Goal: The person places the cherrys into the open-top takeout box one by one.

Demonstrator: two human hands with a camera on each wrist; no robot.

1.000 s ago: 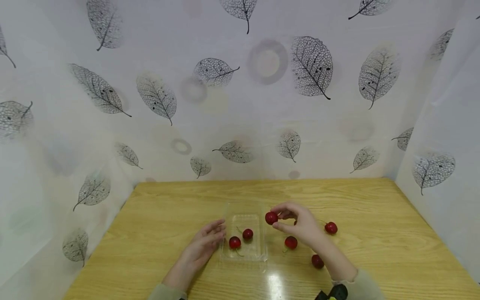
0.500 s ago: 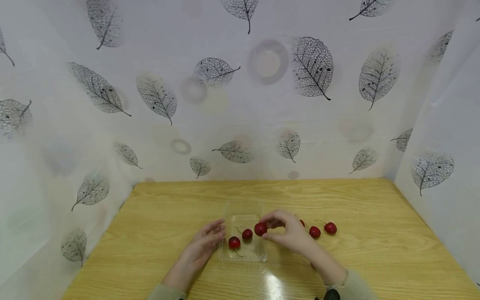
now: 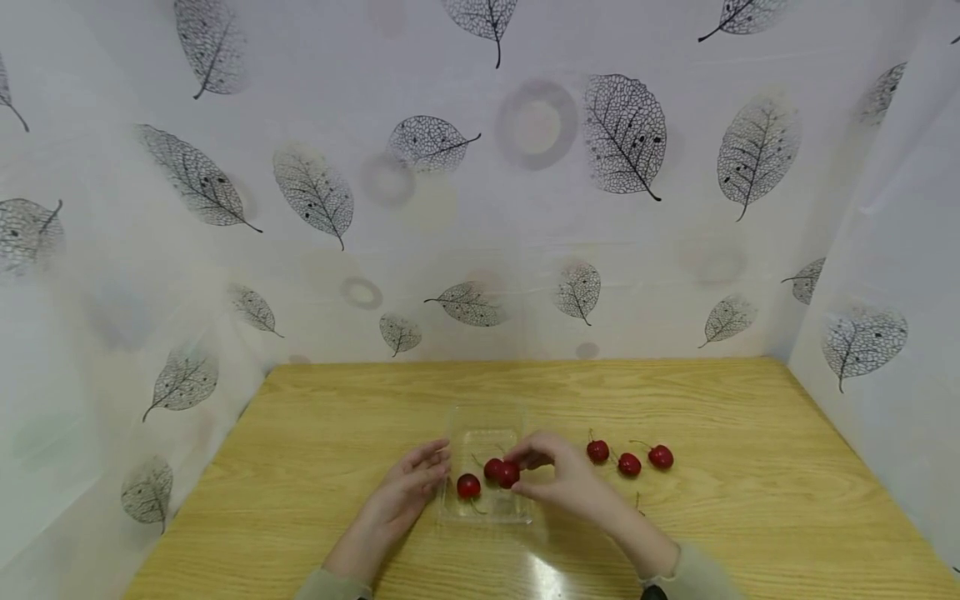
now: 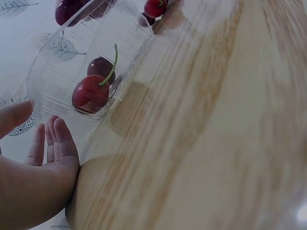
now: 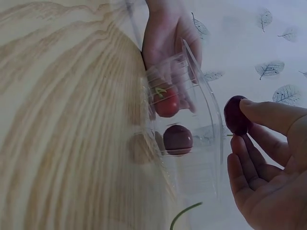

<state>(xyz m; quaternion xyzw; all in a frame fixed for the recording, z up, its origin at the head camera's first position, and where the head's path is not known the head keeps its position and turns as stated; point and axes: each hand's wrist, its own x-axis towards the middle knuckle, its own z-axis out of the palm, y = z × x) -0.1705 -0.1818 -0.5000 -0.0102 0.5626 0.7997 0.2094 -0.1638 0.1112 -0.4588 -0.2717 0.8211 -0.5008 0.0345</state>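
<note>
A clear plastic box stands on the table with two red cherries inside, one front-left and one nearer the middle. My right hand pinches another dark red cherry between thumb and fingertips. In the head view it overlaps the middle cherry; the right wrist view has it at the height of the box rim. Beside the box's left wall is my left hand, fingers extended and relaxed, fingertips right at the plastic.
Right of the box, three stemmed cherries lie on the wooden table: a left one, a middle one and a right one. A thin stem pokes out beside my right forearm. A leaf-patterned curtain hangs behind and at both sides.
My right hand has carried its cherry leftward and toward me, from beside the box to over it. Cherries behind that hand have come into view. The left hand stays put.
</note>
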